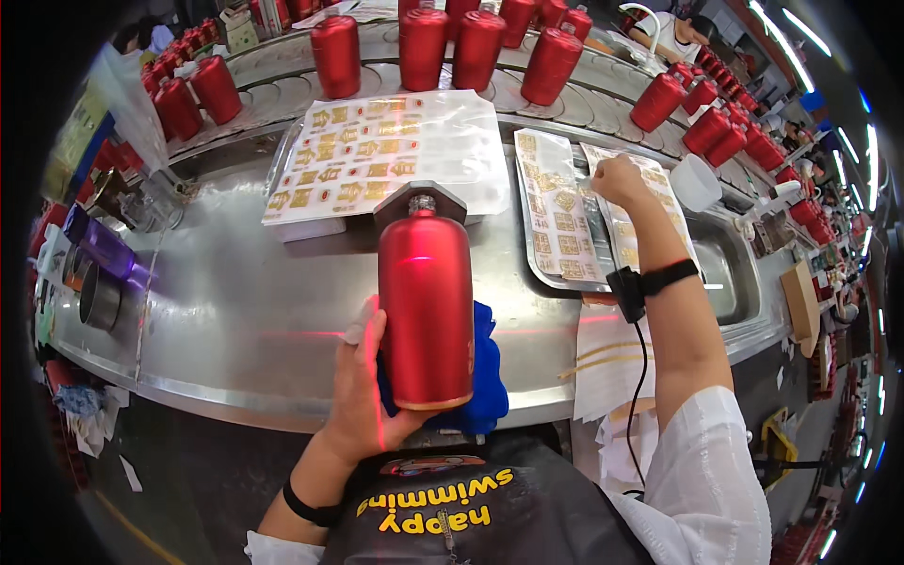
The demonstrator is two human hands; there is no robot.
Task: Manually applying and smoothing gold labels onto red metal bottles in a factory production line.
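Currently the glossy red bottle (426,311) is over the middle of the near edge of the steel surface (226,311), its neck pointing toward the far edge. The left hand (363,386) supports it low on the left, fingers clamped on its side and base. A blue cloth (490,363) lies just beside it at the near edge, and a grey angular block (456,205) shows around its neck. The right hand (621,181) is over the right-hand decal sheet (650,221), fingers curled together; whether they pinch anything I cannot tell. That sheet and a second gold-printed strip (556,202) rest in a metal tray (556,282) toward the right end. A wide decal stack (452,141) occupies the far edge's middle. Near the far right corner stands a white tub (695,184); beyond the far edge, a conveyor (508,89) carries more red bottles (554,66).
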